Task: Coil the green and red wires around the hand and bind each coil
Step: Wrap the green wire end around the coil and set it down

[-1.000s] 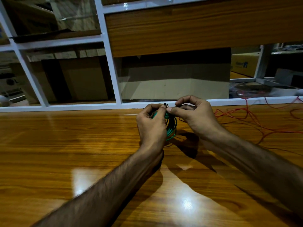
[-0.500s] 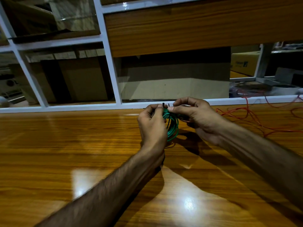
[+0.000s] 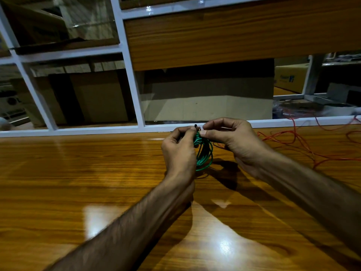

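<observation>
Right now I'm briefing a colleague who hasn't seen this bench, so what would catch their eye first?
The green wire coil, bright between both hands above the middle of the glossy wooden table. The left hand and right hand pinch its top, where a small dark tie sticks up. To the right, loose red wire sprawls across the table.

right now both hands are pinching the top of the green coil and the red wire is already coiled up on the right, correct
Not quite. The head view shows the red wire lying loose and uncoiled across the table on the right. The rest holds: the left hand and right hand both pinch the top of the green coil.
</observation>
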{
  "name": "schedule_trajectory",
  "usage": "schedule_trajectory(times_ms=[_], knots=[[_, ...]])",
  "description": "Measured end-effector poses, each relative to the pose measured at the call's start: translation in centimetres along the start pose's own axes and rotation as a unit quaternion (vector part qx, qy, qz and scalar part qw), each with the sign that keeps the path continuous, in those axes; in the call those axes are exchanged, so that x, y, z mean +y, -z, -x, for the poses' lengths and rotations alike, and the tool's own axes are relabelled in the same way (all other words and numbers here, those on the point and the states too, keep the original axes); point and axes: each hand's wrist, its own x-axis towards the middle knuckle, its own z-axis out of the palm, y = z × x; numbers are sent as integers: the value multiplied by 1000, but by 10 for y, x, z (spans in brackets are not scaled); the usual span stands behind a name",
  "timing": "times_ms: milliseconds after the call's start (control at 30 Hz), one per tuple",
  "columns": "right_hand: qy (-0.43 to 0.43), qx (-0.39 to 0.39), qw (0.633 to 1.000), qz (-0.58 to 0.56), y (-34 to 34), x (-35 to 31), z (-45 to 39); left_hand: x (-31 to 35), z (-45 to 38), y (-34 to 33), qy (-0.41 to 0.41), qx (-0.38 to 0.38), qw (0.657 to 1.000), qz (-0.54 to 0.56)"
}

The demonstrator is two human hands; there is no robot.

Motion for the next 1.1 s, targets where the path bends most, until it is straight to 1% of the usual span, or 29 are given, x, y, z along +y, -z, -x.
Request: schedule_trajectory(times_ms=[300, 433, 733, 1100], knots=[[-33, 14, 999, 18, 6, -7, -2, 1, 5, 0, -22, -22, 999, -13], [-56, -1, 998, 0, 8, -8, -3, 2, 8, -1, -37, -35, 998, -20], [-58, -2, 998, 1, 10, -9, -2, 3, 10, 0, -64, -49, 996, -45], [-69, -9, 997, -17, 11, -7, -3, 4, 10, 2, -59, -55, 996, -41]])
